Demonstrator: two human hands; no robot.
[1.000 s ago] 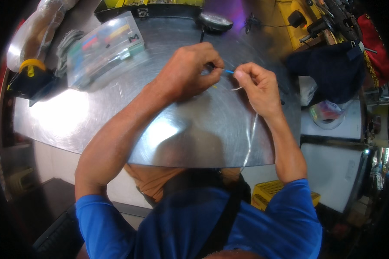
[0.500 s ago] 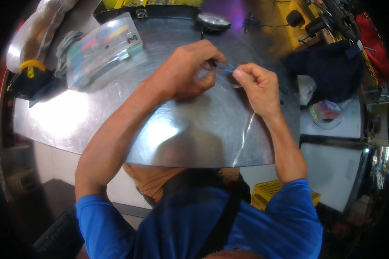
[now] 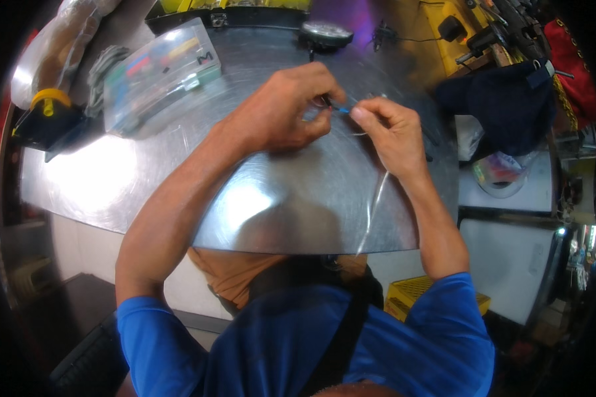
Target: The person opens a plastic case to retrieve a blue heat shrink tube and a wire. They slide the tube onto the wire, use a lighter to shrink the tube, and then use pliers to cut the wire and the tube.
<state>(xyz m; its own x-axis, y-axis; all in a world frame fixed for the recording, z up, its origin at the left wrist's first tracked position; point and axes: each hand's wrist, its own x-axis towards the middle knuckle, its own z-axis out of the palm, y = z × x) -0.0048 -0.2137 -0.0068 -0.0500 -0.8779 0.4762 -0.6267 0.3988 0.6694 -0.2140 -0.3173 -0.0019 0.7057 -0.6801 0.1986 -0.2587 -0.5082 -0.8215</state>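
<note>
The right hand (image 3: 396, 135) has its grip pinched on the end of a thin blue piece (image 3: 344, 110), which is held above the bench (image 3: 351, 185) between both hands. The left hand (image 3: 288, 109) curls its fingers around something small and dark beside it; whether that grip is closed tight is too small to tell. A pale cord (image 3: 376, 202) runs from below the right hand toward the near edge.

The bench top is bare metal, finely scratched in arcs, with bright glare at left and a dark reflection near the person. On its left lies a clear lidded case (image 3: 159, 83) with coloured contents, and next to it grey gloves (image 3: 102, 76). Along the far side are an open black toolbox (image 3: 225, 18) with yellow inside and a round lamp (image 3: 326, 35).

To the right, dark cloth (image 3: 503, 96) hangs near red fabric (image 3: 568, 66), above a clear round container (image 3: 501, 175). A yellow crate (image 3: 402, 297) sits below bench height, and a white panel (image 3: 506, 264) stands beyond it.
</note>
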